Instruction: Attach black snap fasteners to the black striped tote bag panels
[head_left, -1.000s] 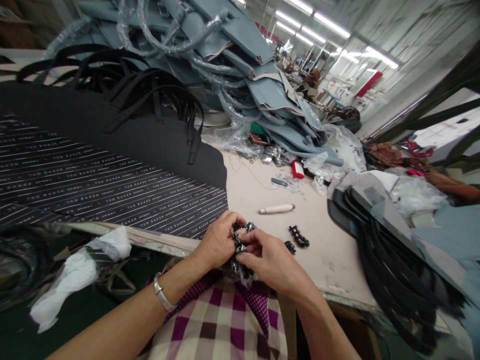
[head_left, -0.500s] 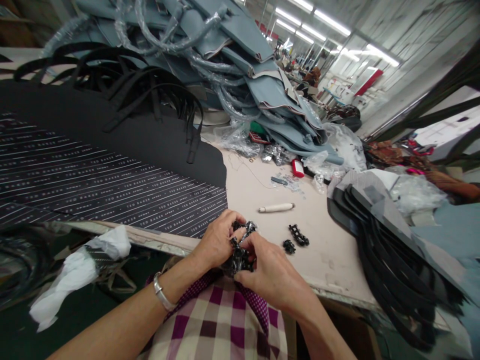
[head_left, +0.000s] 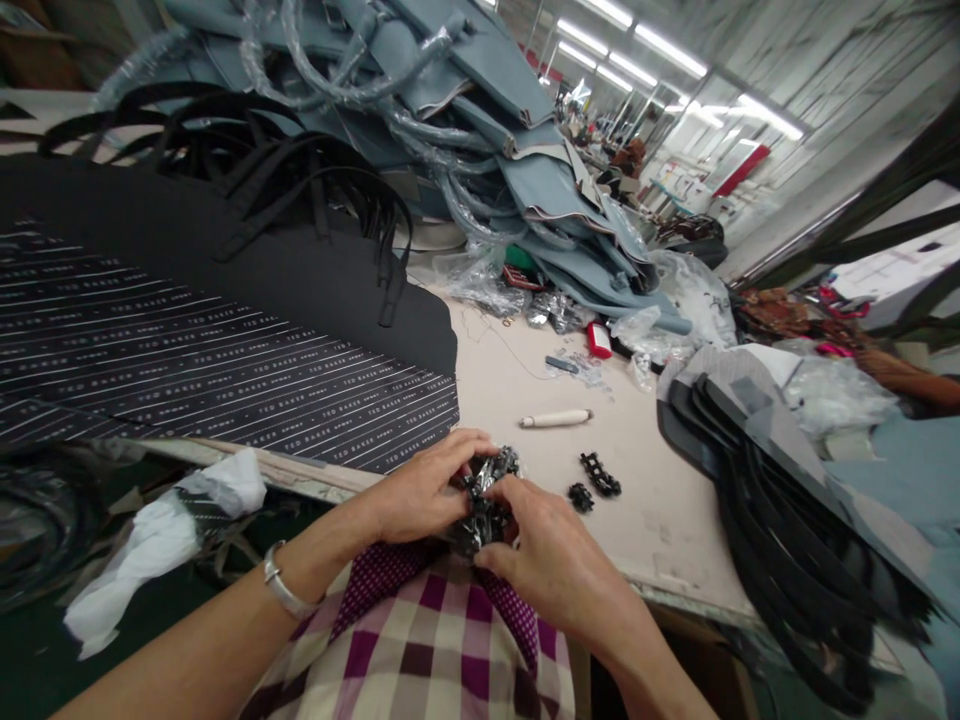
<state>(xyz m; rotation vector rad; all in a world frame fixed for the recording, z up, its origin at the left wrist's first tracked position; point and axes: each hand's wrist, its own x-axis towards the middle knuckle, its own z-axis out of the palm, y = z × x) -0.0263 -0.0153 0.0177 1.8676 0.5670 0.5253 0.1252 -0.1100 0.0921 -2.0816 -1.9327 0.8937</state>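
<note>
Both my hands meet at the table's near edge, over my checked shirt. My left hand (head_left: 416,490) is closed around a small plastic-wrapped bundle of black metal parts (head_left: 486,500). My right hand (head_left: 551,560) pinches the same bundle from the right, fingers curled on its wrapping. Two loose black chain-like pieces (head_left: 598,474) lie on the beige tabletop just right of my hands. A white cylindrical tool (head_left: 556,418) lies a little farther back.
Black lining fabric with white printed lines (head_left: 187,370) covers the table's left. Black straps (head_left: 247,180) and a heap of grey-blue bag pieces wrapped in plastic (head_left: 465,120) pile up behind. Stacked dark curved panels (head_left: 780,500) fill the right. White cloth (head_left: 157,540) hangs lower left.
My hands have stayed at the table edge, working the bundle. The right hand's fingers have shifted further over it, and the left hand has turned slightly.
</note>
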